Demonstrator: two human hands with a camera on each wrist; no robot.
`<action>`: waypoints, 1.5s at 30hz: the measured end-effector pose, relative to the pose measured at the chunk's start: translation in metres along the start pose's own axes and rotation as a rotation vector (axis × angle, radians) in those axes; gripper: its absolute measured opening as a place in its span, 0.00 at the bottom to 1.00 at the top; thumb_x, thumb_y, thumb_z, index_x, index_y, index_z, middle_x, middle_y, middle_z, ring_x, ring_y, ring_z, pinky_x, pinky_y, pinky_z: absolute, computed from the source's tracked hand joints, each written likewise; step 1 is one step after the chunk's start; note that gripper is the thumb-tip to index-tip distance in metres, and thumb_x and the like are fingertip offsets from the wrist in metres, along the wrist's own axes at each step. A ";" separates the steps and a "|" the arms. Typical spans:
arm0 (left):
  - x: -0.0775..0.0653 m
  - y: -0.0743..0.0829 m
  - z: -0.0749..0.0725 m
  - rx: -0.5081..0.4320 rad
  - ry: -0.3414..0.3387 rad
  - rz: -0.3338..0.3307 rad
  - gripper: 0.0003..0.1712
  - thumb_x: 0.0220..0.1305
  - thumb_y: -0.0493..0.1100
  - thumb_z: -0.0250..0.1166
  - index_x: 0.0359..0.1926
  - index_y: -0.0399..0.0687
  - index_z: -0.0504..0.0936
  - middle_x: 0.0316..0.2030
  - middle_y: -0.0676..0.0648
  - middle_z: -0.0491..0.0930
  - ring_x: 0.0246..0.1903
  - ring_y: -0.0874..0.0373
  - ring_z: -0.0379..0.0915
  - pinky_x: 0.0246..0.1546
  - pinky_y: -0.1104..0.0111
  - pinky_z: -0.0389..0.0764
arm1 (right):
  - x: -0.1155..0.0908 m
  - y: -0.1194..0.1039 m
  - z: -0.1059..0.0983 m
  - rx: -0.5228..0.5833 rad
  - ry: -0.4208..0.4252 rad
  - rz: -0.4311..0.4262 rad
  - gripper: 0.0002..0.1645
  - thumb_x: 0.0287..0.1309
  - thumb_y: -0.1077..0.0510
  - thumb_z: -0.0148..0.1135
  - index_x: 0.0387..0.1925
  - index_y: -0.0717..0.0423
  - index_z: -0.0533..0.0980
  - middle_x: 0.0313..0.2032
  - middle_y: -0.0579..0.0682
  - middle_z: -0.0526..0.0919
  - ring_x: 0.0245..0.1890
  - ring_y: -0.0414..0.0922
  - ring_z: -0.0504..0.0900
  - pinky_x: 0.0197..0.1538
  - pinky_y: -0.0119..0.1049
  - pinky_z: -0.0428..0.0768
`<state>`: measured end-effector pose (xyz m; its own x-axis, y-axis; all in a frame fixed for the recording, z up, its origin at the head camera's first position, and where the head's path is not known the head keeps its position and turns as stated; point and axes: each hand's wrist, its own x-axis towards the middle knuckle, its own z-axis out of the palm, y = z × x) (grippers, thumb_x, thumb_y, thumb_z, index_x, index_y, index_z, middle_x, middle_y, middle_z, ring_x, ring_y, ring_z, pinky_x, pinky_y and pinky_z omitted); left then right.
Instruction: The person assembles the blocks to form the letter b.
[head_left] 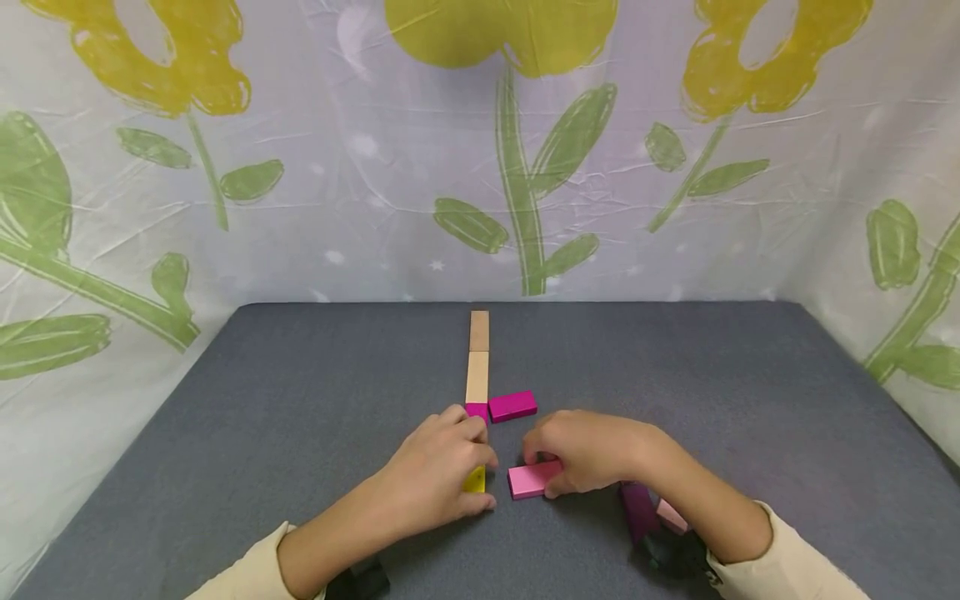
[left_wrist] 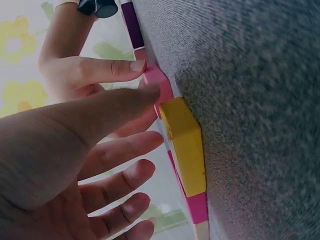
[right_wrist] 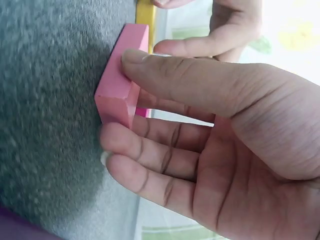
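A light pink wooden block (head_left: pixel 528 481) lies on the grey cloth right of centre, gripped at its right end by my right hand (head_left: pixel 592 450). The thumb is over one face in the right wrist view, with fingers curled on the far side. My left hand (head_left: pixel 442 471) hovers around a yellow block (left_wrist: pixel 185 145), its fingers loosely spread and apart from it in the left wrist view. In a line beyond the yellow block come a magenta block (head_left: pixel 476 410) and two natural wood blocks (head_left: pixel 477 375). Another magenta block (head_left: pixel 513 406) lies angled beside that line.
Under my right forearm sit a dark purple block (head_left: pixel 637 510) and a paler pink block (head_left: pixel 671 517), both partly hidden. Dark objects (head_left: pixel 363 579) show near my left sleeve. A flower-printed curtain (head_left: pixel 360 167) borders the table (head_left: pixel 300 400) at the back and sides.
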<state>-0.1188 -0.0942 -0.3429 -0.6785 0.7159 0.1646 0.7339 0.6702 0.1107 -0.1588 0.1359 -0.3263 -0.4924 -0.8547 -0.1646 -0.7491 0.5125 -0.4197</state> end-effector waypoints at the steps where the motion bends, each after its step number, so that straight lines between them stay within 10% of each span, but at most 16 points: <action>1: 0.000 0.000 0.000 -0.003 -0.008 0.000 0.18 0.48 0.58 0.80 0.35 0.54 0.90 0.32 0.57 0.73 0.34 0.62 0.62 0.31 0.70 0.67 | 0.000 -0.001 0.001 -0.011 0.002 -0.005 0.11 0.51 0.61 0.76 0.32 0.50 0.79 0.26 0.38 0.74 0.27 0.34 0.68 0.30 0.30 0.68; 20: 0.001 0.000 0.002 -0.119 -0.135 -0.001 0.10 0.50 0.46 0.80 0.34 0.53 0.89 0.31 0.59 0.79 0.31 0.66 0.70 0.34 0.69 0.75 | 0.001 -0.012 0.008 -0.076 0.028 -0.083 0.13 0.49 0.57 0.79 0.38 0.46 0.83 0.28 0.35 0.75 0.28 0.32 0.70 0.31 0.27 0.70; 45: 0.000 -0.001 0.004 -0.125 -0.105 0.084 0.07 0.51 0.40 0.79 0.26 0.52 0.86 0.22 0.60 0.69 0.22 0.69 0.60 0.24 0.74 0.64 | 0.005 -0.020 0.015 -0.096 0.027 -0.112 0.14 0.51 0.54 0.77 0.39 0.47 0.81 0.28 0.34 0.73 0.26 0.31 0.68 0.29 0.25 0.67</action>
<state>-0.1197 -0.0934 -0.3472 -0.6095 0.7892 0.0758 0.7817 0.5823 0.2231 -0.1394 0.1202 -0.3321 -0.4140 -0.9050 -0.0973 -0.8383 0.4208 -0.3468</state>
